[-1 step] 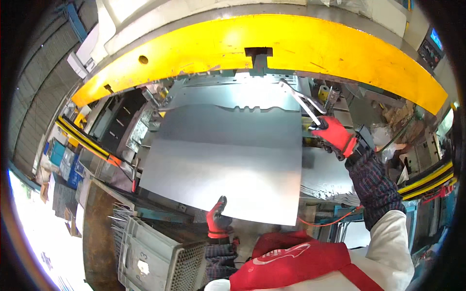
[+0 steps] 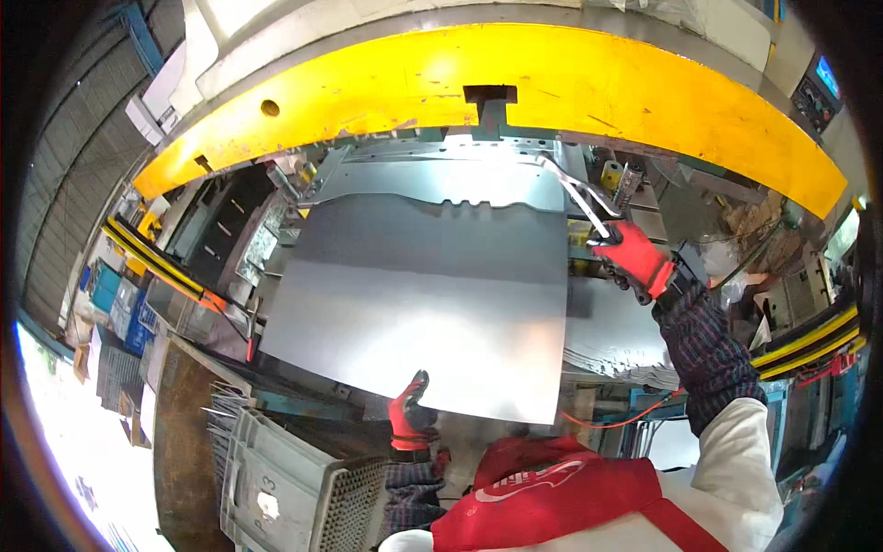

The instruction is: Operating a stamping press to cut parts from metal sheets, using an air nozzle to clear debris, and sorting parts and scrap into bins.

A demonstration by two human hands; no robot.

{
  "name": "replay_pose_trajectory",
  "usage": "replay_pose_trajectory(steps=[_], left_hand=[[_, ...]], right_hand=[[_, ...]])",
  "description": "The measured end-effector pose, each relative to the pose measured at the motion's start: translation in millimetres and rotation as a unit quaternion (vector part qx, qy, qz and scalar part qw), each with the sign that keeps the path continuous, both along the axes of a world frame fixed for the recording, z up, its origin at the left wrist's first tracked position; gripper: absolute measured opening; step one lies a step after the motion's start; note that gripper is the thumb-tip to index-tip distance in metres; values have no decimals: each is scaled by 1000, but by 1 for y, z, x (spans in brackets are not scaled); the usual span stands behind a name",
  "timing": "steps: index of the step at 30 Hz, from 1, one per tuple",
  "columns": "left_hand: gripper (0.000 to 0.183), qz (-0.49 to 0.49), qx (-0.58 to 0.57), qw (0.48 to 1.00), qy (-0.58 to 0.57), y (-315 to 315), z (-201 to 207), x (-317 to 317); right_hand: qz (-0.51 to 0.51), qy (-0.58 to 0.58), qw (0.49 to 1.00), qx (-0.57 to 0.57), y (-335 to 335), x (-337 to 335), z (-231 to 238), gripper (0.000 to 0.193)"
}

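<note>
A large flat metal sheet (image 2: 414,313) lies before me, its far edge wavy with small notches. My left hand (image 2: 413,416), in a red and black glove, grips its near edge with the thumb on top and the other fingers hidden beneath. In my right hand (image 2: 633,258), gloved the same way, are long pale metal tongs (image 2: 581,197). The tips of the tongs reach the right end of a shiny metal strip (image 2: 432,178) just beyond the sheet; whether they pinch it I cannot tell. The strip's near edge follows the sheet's wavy outline.
A yellow press beam (image 2: 368,83) spans the far side above the strip. More metal sheets (image 2: 616,331) are stacked right of the held one. A grey plastic crate (image 2: 276,488) stands at the lower left. Yellow-black bars (image 2: 156,262) flank the work area, and an orange cable (image 2: 616,424) hangs at right.
The metal sheet has shifted very slightly left with my left hand on it. The strip beyond stands out more clearly from the sheet, and the tongs' tips have moved a little right.
</note>
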State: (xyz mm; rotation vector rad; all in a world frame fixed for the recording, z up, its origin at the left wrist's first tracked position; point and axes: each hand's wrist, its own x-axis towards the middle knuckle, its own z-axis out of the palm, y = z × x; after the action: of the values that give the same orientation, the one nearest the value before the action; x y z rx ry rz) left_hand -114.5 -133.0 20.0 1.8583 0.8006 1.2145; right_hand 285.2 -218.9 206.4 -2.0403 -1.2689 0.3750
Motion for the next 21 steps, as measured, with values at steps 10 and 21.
replay_pose_trajectory(steps=[10,21], left_hand=[[33,-11,-94,996,-6,0,6,-3],[27,27,2,998,61,-14,29,11]], right_hand=[[-55,-34,992,-106,6,37,-42,40],[-45,-244,948,-199,31,31,-50,36]])
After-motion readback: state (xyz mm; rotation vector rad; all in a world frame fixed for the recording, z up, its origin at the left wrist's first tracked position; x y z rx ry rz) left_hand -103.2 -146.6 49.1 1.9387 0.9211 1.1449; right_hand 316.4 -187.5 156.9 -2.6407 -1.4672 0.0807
